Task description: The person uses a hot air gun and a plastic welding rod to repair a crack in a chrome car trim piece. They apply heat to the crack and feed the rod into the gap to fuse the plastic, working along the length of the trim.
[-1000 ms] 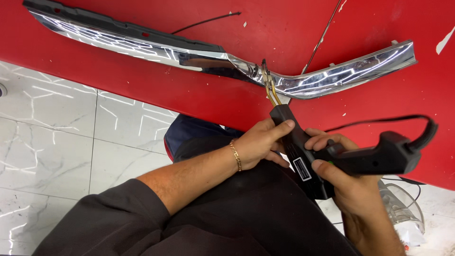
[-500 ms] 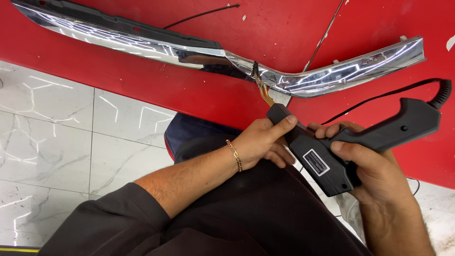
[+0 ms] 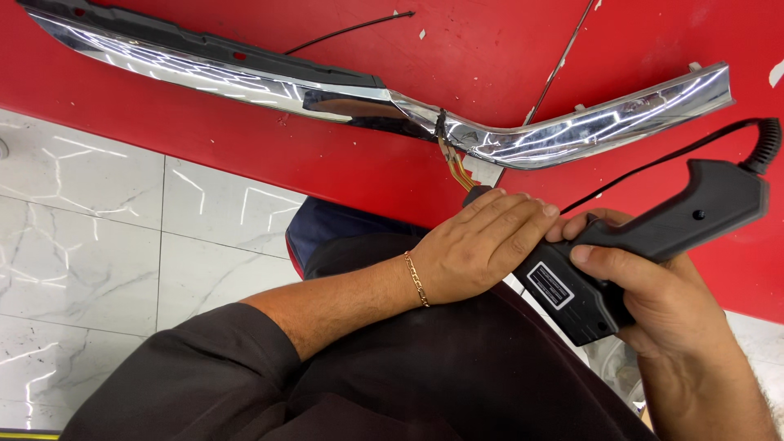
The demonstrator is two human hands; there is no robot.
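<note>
Both hands, left hand (image 3: 482, 249) and right hand (image 3: 653, 290), are clamped on the black pistol-shaped plastic welding tool (image 3: 637, 245); its brass tip (image 3: 457, 170), at 11 o'clock, is being pressed onto the long cracked chrome trim strip (image 3: 572, 131); steady pressure seems needed next.

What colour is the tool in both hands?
Black tool, with a small label; the head view shows it.

A red tabletop (image 3: 245, 155) carries a long chrome trim strip (image 3: 572, 131) (black-backed along its far-left stretch), lying across it near the front edge. A thin black wire (image 3: 351, 31) and small white flecks (image 3: 423, 34) lie toward the far edge.
</note>
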